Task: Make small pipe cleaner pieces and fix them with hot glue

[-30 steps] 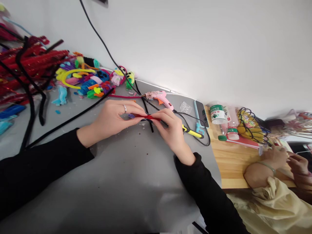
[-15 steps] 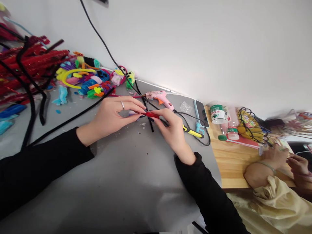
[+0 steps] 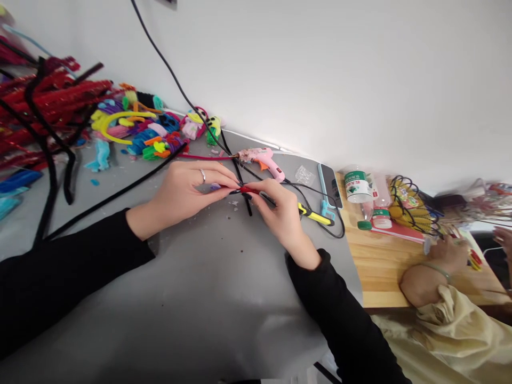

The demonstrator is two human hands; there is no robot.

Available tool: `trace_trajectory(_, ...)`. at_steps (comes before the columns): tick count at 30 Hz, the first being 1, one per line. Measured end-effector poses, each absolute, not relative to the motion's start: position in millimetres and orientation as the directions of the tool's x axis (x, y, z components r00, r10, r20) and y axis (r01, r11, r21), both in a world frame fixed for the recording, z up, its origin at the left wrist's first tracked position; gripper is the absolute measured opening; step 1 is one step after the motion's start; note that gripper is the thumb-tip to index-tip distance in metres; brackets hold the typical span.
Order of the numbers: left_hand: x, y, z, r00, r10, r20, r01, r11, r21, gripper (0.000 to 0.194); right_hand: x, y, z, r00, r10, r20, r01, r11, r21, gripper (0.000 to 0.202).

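My left hand [image 3: 192, 186], with a ring on one finger, has its thumb and fingertips pinched together on a thin dark strip [image 3: 236, 192]. Facing it, my right hand [image 3: 280, 205] grips a small red piece [image 3: 248, 189] between thumb and forefinger. The red piece and the strip meet between the two sets of fingertips, and fingers cover most of both. Just behind the hands lies a pink glue gun [image 3: 266, 160], its nozzle pointing left. A yellow and black cutter [image 3: 316, 214] lies beside my right hand.
Red tinsel stems [image 3: 60, 101] and black pipe cleaners [image 3: 52, 176] lie left, near colourful fuzzy figures [image 3: 148, 133]. A black cable [image 3: 172, 74] hangs by the wall. A phone [image 3: 330, 185] and bottles [image 3: 357, 186] stand right, near another person's hand [image 3: 448, 256].
My fingertips have shifted slightly around the red piece; less of it shows, and more of the dark strip does. The other person's far hand has moved right.
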State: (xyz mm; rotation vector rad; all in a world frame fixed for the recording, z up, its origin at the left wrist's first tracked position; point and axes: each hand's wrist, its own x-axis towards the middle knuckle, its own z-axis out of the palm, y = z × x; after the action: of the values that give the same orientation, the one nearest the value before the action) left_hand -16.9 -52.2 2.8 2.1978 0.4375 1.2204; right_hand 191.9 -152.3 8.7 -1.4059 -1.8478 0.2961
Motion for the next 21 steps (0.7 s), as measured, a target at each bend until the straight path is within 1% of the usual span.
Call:
trace_trajectory(5,-16.7,-53.8,1.9,0.516,0.509,0.689,-0.025,-0.795,0.606,0.016,191.5,-151.5,7.9,-0.038,0.907,0.420,0.703,0.323,-0.634,0.013)
trace_trajectory(10,-14.4,-56.5,2.1,0.528,0.599,0.603,-0.005,-0.707,0.707,0.017,191.0,-151.3,6.8,-0.021,0.901,0.432,0.696,0.324,-0.641,0.011)
trace_trajectory(16,-14.3,-53.7,-3.4,0.533,0.690,0.490,-0.027,-0.565,0.825,0.007,191.9,-151.6,7.1,-0.057,0.882,0.468,0.721,0.361,-0.592,0.016)
trace_trajectory(21,-16.8,-50.5,-7.2,0.552,0.715,0.429,0.026,-0.530,0.848,0.011,193.3,-151.7,6.5,-0.098,0.873,0.478,0.743,0.383,-0.548,0.018)
